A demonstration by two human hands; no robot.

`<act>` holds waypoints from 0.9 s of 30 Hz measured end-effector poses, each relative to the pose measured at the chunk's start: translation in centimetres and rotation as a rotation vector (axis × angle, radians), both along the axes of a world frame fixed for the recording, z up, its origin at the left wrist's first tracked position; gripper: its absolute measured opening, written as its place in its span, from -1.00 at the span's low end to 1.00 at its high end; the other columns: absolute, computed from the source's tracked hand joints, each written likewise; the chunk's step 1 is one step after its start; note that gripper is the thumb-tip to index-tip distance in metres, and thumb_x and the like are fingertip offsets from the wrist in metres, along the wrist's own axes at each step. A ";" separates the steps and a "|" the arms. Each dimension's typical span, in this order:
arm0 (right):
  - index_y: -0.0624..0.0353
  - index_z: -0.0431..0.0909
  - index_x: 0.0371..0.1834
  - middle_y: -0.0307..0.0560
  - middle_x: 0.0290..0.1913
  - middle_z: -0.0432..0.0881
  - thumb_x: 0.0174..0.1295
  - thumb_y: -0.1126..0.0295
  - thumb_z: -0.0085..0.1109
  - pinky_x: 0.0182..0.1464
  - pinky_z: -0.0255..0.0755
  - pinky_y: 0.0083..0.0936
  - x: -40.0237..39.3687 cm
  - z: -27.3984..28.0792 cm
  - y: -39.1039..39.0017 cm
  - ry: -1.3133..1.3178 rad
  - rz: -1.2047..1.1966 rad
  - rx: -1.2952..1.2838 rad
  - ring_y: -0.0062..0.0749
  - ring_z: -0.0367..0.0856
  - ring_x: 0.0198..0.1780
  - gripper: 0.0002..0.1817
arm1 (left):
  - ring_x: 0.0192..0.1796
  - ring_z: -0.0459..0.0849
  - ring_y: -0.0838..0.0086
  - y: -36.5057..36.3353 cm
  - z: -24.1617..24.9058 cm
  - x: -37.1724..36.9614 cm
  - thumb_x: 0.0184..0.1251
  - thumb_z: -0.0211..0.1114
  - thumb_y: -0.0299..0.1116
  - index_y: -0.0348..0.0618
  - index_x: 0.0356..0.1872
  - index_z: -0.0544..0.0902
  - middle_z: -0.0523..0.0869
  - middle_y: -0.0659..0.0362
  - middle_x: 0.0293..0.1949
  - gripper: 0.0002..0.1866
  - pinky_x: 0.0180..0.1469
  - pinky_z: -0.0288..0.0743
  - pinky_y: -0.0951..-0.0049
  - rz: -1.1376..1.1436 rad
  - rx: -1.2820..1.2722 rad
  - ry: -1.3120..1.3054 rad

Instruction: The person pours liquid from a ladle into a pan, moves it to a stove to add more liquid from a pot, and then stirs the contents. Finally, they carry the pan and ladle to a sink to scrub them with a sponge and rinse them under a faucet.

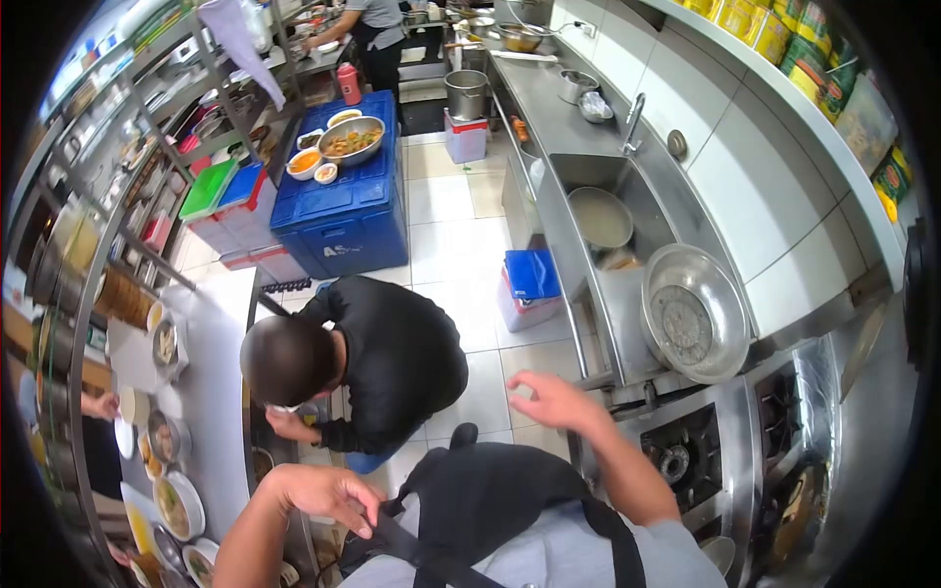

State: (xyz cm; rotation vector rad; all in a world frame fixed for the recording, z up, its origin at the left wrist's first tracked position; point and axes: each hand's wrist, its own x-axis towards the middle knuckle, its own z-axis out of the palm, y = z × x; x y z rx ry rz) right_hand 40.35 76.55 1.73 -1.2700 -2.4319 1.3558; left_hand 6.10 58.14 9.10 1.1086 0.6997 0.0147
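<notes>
Below, our left hand (319, 495) pinches the black apron strap (412, 549) at our chest; soft, light webbing, we judge, best gripped flat; our right hand (554, 402) hovers open, empty.

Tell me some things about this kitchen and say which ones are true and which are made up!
1. The left hand touches a black apron strap. True.
2. The right hand holds a knife. False: it is open and holds nothing.
3. The big metal bowl lies on the floor. False: it rests on the steel counter beside the sink.
4. Bowls of food sit on a blue crate. True.
5. A person in black crouches in the aisle. True.
</notes>
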 end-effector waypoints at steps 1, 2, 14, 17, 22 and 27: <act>0.15 0.53 0.04 0.11 -0.07 0.67 0.28 0.13 0.16 0.05 0.48 -0.24 -0.4 0.2 2.4 -0.009 0.034 0.066 -0.02 0.64 -0.02 -0.61 | -0.15 0.56 0.52 0.2 -1.6 -1.5 0.27 0.39 -0.53 -0.30 -0.23 0.69 0.62 0.26 -0.31 -0.90 -0.04 0.40 0.52 -0.019 -0.010 -0.002; 0.15 0.53 0.04 0.13 -0.07 0.67 0.28 0.12 0.15 0.06 0.48 -0.22 -0.6 0.4 5.0 -0.021 0.063 0.133 0.01 0.64 -0.01 -0.61 | -0.09 0.58 0.53 0.3 -3.2 -2.9 0.26 0.38 -0.56 -0.32 -0.18 0.69 0.66 0.25 -0.22 -0.86 0.01 0.43 0.52 -0.038 -0.182 0.063; 0.26 0.65 -0.27 0.20 -0.22 0.70 0.16 0.17 0.20 -0.04 0.50 -0.19 2.1 -11.2 47.9 0.457 -0.912 0.373 0.03 0.69 -0.12 -0.67 | -0.06 0.66 0.49 39.4 -13.5 8.0 0.40 0.27 -0.40 -0.28 -0.02 0.63 0.71 0.15 -0.13 -0.78 0.06 0.56 0.42 0.601 0.309 0.077; 0.36 0.61 -0.09 0.14 -0.10 0.69 0.21 0.31 0.10 0.01 0.48 -0.24 8.3 -22.3 52.8 0.262 -1.274 0.074 -0.09 0.65 -0.07 -0.66 | -0.04 0.68 0.44 46.1 -15.4 14.1 0.43 0.25 -0.38 -0.27 0.00 0.61 0.70 0.11 -0.08 -0.77 0.07 0.57 0.38 0.682 0.072 -0.175; 0.40 0.62 -0.01 0.29 0.07 0.65 0.11 0.06 0.23 0.22 0.44 -0.23 11.4 -31.2 45.4 -0.347 -1.318 -0.168 0.05 0.60 0.20 -0.42 | -0.02 0.68 0.46 53.5 -17.8 16.7 0.47 0.22 -0.37 -0.28 0.06 0.58 0.71 0.11 -0.04 -0.74 0.07 0.58 0.40 0.442 -0.053 -0.102; 0.36 0.63 -0.08 0.12 -0.21 0.70 -0.05 0.18 0.45 -0.23 0.57 -0.23 12.9 -37.8 43.0 -0.285 -1.184 -0.663 -0.09 0.68 -0.25 -0.47 | -0.03 0.68 0.46 62.3 -17.6 16.3 0.50 0.17 -0.32 -0.24 0.06 0.58 0.70 0.11 -0.03 -0.74 0.09 0.58 0.40 0.432 -0.131 -0.055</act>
